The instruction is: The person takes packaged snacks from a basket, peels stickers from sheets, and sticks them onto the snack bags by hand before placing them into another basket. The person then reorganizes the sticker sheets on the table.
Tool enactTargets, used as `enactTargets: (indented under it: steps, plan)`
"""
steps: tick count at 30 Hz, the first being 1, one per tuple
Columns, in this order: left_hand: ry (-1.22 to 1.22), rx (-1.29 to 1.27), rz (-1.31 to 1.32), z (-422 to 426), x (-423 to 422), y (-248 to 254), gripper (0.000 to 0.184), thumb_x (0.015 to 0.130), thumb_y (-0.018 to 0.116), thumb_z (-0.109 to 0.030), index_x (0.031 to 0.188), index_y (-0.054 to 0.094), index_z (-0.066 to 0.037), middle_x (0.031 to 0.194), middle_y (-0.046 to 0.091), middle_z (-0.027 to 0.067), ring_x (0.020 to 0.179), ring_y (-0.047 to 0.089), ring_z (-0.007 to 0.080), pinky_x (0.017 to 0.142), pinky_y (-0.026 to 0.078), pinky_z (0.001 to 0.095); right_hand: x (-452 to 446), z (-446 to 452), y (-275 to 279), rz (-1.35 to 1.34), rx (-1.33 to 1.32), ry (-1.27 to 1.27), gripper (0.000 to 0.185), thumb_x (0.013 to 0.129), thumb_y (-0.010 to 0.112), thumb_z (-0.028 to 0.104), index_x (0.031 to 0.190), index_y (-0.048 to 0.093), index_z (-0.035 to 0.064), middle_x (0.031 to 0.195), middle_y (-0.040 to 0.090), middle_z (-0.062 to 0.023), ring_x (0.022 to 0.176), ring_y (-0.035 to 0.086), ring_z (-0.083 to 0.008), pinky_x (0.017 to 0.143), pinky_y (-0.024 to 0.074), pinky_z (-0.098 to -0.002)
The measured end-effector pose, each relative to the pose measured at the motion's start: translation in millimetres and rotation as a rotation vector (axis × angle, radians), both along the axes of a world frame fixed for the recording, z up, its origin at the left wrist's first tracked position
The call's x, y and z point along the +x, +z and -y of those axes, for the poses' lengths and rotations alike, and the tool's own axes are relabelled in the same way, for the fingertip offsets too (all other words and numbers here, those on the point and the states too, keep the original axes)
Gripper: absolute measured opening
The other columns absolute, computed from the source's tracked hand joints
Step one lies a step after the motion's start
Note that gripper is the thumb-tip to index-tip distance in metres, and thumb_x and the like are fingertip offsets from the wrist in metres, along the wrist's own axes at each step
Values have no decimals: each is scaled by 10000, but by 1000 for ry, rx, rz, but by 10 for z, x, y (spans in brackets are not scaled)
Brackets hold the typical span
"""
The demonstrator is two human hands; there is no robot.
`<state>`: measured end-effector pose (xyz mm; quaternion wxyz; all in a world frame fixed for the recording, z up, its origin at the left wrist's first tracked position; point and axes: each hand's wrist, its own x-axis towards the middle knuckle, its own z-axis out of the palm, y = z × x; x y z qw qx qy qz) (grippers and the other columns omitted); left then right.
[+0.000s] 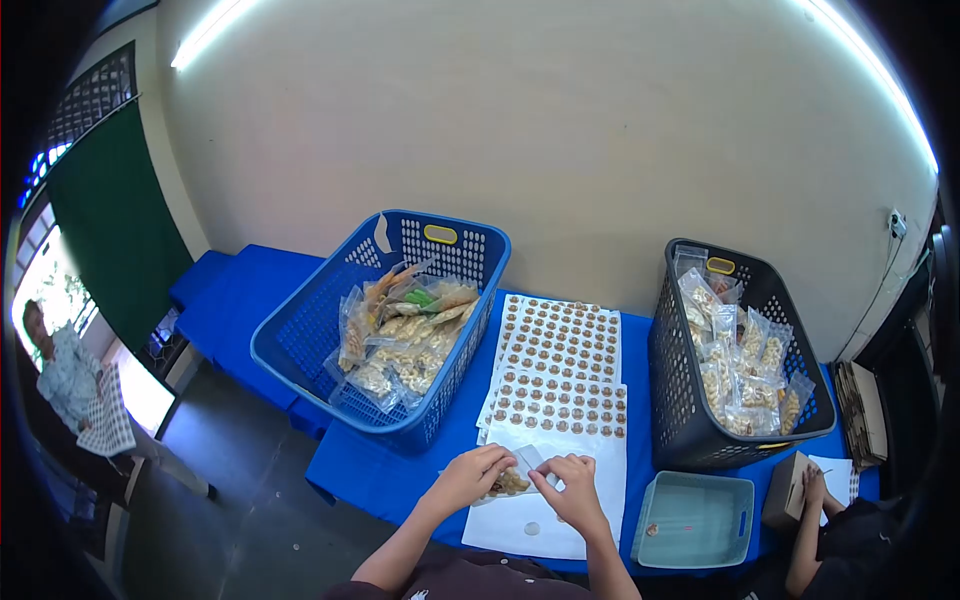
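A small clear bag [508, 484] with light brown pieces inside is held over the white sticker sheets. My left hand [474, 478] grips the bag's left side with closed fingers. At the bag's upper right edge, my right hand [568, 490] pinches the clear plastic. Beneath and beyond both hands lie the sticker sheets [560, 350], with rows of round brown stickers; the part nearest me is bare white.
A blue basket [400, 425] of filled bags stands at left, a dark basket [690, 440] of bags at right. A pale green tray [697, 520] sits near a co-worker's hand [815, 488] at a cardboard box [786, 490]. Another person [75, 375] stands far left, holding a sheet.
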<state>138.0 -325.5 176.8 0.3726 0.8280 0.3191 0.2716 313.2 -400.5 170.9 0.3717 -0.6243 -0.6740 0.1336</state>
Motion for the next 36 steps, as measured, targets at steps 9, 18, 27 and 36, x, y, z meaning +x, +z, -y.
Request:
enactTargets:
  steps: [9, 18, 27, 36]
  plan:
    - [-145, 54, -47, -122, -90, -102, 178, 843, 493, -164, 875, 594, -22, 796, 579, 121, 749, 565, 284, 665, 446, 331, -124, -221, -26, -452, -34, 172, 87, 762, 619, 88, 792, 606, 8, 746, 605, -69, 680, 560, -136, 616, 436, -252]
    - [248, 247, 241, -312, -227, -102, 140, 793, 576, -177, 743, 644, -65, 696, 627, 47, 580, 584, 215, 526, 433, 288, -500, -272, 63, -604, -40, 35, 119, 757, 621, 71, 701, 537, 8, 675, 564, -23, 650, 492, -72, 644, 405, -222]
    - [424, 237, 380, -386, -232, -27, 205, 813, 567, -169, 693, 613, -10, 623, 592, 69, 531, 555, 213, 488, 391, 294, -529, -187, 67, -566, -28, 60, 94, 765, 607, 58, 723, 541, 4, 677, 552, -23, 642, 489, -73, 615, 398, -218]
    - [288, -21, 380, -455, -19, -133, 152, 796, 587, -161, 812, 587, -10, 774, 587, 103, 705, 566, 236, 649, 439, 294, -248, -139, -220, -756, -75, -2, 114, 783, 605, 78, 718, 543, 8, 670, 561, -20, 642, 516, -85, 621, 410, -224]
